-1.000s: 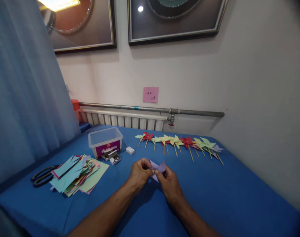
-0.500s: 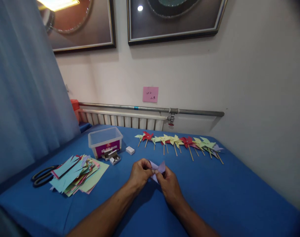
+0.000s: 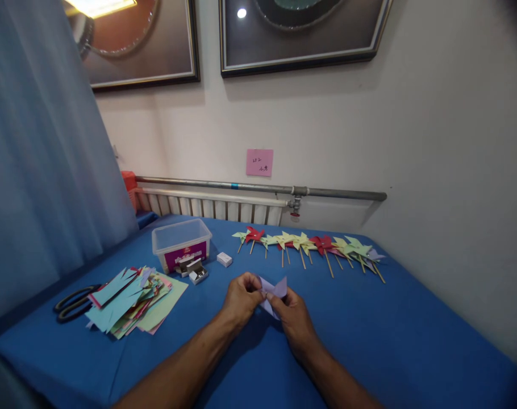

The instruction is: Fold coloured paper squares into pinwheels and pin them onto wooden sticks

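Observation:
A lilac paper piece (image 3: 274, 288), folded into pinwheel-like flaps, is pinched between both hands just above the blue table (image 3: 369, 335). My left hand (image 3: 240, 300) closes its fingertips on the paper's left side. My right hand (image 3: 293, 318) grips it from the right and below, fingers curled. Behind the hands lies a row of finished paper pinwheels (image 3: 309, 245) on wooden sticks, red, yellow, green and lilac.
A stack of cut coloured paper (image 3: 130, 298) lies at the left with black scissors (image 3: 73, 304) beside it. A clear plastic box (image 3: 182, 243), small open boxes (image 3: 193, 271) and a small white box (image 3: 224, 259) stand behind. A radiator (image 3: 211, 205) and wall are at the back, a curtain at the left.
The hands have turned the lilac paper slightly, so its upper right flap shows wider. Everything else on the table is as before.

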Action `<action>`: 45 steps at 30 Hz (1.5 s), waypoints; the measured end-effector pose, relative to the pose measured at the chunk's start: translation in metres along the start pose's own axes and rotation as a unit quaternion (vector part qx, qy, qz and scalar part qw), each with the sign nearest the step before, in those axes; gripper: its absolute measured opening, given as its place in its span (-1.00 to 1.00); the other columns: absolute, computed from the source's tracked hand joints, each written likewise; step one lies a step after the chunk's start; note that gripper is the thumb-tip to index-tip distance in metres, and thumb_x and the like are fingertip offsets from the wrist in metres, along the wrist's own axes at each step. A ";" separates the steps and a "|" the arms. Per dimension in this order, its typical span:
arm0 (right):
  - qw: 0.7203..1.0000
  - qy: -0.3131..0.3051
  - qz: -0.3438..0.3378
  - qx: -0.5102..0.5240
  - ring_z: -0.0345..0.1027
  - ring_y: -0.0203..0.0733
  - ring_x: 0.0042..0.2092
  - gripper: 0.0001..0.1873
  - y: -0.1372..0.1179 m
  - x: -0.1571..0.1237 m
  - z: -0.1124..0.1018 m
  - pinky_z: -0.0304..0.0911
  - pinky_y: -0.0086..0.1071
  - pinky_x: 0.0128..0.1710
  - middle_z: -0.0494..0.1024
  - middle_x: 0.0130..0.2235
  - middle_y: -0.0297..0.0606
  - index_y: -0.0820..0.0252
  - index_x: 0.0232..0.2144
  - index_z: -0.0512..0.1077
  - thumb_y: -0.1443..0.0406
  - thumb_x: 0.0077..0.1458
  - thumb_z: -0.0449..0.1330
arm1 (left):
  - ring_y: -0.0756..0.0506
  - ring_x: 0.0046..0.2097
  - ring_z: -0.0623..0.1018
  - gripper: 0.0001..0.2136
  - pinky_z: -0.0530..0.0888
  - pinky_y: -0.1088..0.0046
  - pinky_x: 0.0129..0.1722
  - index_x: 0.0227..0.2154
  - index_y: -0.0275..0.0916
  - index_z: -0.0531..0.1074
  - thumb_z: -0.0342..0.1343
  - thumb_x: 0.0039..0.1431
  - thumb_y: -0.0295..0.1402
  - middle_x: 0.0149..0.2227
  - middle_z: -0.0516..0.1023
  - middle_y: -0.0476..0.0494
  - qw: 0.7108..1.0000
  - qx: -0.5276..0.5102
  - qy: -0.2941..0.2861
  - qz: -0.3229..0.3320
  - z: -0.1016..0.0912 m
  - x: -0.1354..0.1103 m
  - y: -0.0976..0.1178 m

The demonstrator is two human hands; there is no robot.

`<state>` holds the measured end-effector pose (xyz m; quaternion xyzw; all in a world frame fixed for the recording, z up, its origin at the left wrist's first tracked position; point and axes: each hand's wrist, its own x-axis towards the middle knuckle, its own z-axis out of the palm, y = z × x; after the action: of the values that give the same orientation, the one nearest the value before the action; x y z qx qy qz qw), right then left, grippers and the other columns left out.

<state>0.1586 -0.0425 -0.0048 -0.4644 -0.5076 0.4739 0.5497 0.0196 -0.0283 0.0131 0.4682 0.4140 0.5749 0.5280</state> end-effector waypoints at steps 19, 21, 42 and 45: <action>0.999 -0.046 0.014 0.012 0.48 -0.06 -0.30 -0.57 -0.010 -0.003 -0.002 0.35 -0.28 -0.24 0.66 -0.35 -0.24 0.21 -0.24 0.59 0.03 -0.09 0.40 | -0.03 -0.51 0.49 -0.77 0.37 0.46 -0.43 -0.53 -0.35 0.58 0.40 -0.37 -0.39 -0.54 0.58 -0.12 0.986 -0.070 -0.053 -0.140 -0.001 -0.006 0.007; 0.999 -0.042 0.005 0.012 0.49 -0.06 -0.28 -0.58 -0.006 -0.001 -0.002 0.36 -0.27 -0.22 0.67 -0.33 -0.23 0.20 -0.23 0.58 0.06 -0.08 0.39 | -0.04 -0.51 0.50 -0.77 0.38 0.46 -0.43 -0.54 -0.37 0.60 0.40 -0.39 -0.41 -0.53 0.61 -0.15 0.986 -0.066 -0.053 -0.144 0.000 -0.006 0.007; 0.999 -0.021 0.009 0.031 0.49 -0.07 -0.29 -0.64 -0.002 0.001 -0.003 0.34 -0.29 -0.26 0.63 -0.37 -0.25 0.17 -0.34 0.50 0.09 -0.13 0.44 | -0.05 -0.48 0.53 -0.76 0.41 0.45 -0.40 -0.51 -0.38 0.62 0.39 -0.34 -0.37 -0.50 0.63 -0.19 0.990 -0.045 -0.052 -0.122 -0.004 -0.001 0.001; 0.997 -0.027 0.023 0.066 0.46 -0.11 -0.33 -0.60 -0.003 0.001 -0.004 0.31 -0.31 -0.29 0.63 -0.38 -0.26 0.17 -0.31 0.50 0.01 -0.05 0.39 | -0.04 -0.49 0.52 -0.76 0.41 0.47 -0.41 -0.49 -0.37 0.63 0.38 -0.34 -0.37 -0.51 0.63 -0.17 0.991 -0.050 -0.029 -0.124 -0.004 -0.001 0.005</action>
<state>0.1632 -0.0422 -0.0022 -0.4255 -0.4791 0.5314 0.5542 0.0143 -0.0294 0.0168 0.4027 0.4239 0.5116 0.6296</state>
